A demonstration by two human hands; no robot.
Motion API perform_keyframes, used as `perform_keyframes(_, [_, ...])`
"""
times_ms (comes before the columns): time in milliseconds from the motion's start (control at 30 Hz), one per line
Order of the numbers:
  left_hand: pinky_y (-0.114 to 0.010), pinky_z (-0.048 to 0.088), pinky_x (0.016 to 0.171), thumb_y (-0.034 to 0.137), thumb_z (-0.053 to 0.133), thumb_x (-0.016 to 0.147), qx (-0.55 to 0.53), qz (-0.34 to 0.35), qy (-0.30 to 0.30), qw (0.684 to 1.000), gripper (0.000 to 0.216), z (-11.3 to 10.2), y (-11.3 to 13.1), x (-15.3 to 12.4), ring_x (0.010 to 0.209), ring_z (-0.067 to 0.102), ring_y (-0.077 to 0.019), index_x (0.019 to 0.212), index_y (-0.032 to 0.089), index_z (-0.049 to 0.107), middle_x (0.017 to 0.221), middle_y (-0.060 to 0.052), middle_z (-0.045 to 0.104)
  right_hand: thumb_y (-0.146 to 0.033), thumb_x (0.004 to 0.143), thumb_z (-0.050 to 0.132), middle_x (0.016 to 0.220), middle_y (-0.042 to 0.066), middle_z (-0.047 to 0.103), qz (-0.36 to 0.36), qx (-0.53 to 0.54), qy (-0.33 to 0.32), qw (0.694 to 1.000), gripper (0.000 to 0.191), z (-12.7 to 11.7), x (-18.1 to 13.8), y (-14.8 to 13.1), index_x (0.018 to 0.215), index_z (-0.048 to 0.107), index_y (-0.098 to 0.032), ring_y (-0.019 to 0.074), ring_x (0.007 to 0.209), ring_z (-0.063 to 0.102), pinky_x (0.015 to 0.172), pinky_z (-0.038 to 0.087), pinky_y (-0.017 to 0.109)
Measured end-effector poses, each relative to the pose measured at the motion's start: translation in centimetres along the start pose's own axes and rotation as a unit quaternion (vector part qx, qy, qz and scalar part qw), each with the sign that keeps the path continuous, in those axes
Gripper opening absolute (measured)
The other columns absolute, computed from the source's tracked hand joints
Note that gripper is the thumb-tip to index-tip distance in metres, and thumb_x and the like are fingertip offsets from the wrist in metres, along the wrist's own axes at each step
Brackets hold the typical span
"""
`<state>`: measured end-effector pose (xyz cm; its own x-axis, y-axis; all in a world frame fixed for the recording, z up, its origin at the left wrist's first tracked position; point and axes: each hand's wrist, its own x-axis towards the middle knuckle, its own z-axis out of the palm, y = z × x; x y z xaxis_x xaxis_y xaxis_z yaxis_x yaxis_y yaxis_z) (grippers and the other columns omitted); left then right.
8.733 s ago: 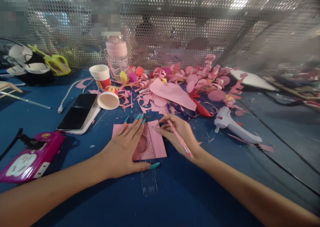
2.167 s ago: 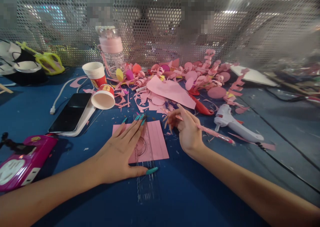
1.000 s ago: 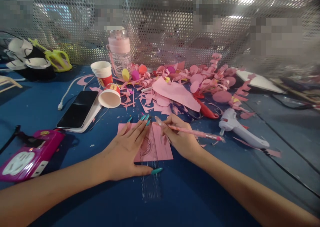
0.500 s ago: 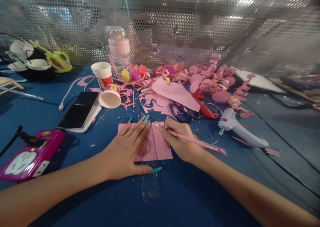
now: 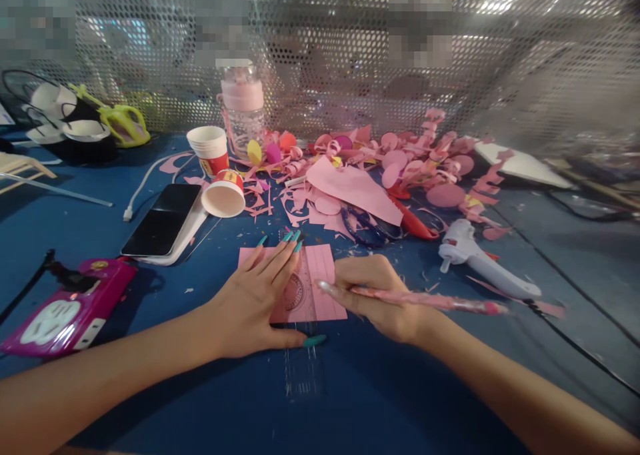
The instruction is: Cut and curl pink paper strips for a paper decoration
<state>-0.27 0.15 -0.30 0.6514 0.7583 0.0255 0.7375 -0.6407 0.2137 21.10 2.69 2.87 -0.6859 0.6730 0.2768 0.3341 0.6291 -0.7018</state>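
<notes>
My left hand (image 5: 250,301) lies flat, fingers spread, pressing a clear ruler (image 5: 300,348) onto a square pink paper (image 5: 320,268) on the blue table. My right hand (image 5: 380,295) is closed around a pink pencil (image 5: 425,300). The pencil lies nearly level, its tip at the paper's lower right part beside the ruler's edge. The ruler's lower end sticks out below the paper towards me.
Behind the paper lie pink paper scraps and curls (image 5: 380,161), scissors (image 5: 370,228) and a white glue gun (image 5: 480,261) with its cable. To the left are a phone (image 5: 163,218), paper cups (image 5: 215,155), a pink case (image 5: 65,308). A pink-lidded bottle (image 5: 243,111) stands before a perforated metal screen (image 5: 350,61).
My right hand has drawn the pencil tip down along the ruler from the paper's top edge towards its bottom. The left hand has stayed flat on the ruler.
</notes>
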Motion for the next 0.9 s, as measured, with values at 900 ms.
perform_keyframes(900, [-0.051, 0.014, 0.107, 0.074, 0.037, 0.069, -0.015, -0.027, 0.027, 0.999, 0.100, -0.1, 0.3, -0.2, 0.134, 0.015, -0.0318, 0.141, 0.015, 0.001, 0.147, -0.014, 0.013, -0.034, 0.086, 0.045, 0.063, 0.002, 0.060, 0.190, -0.092, 0.200, 0.957, 0.024, -0.2, 0.9, 2.1, 0.076, 0.059, -0.018, 0.0122, 0.055, 0.056, 0.053, 0.040, 0.024])
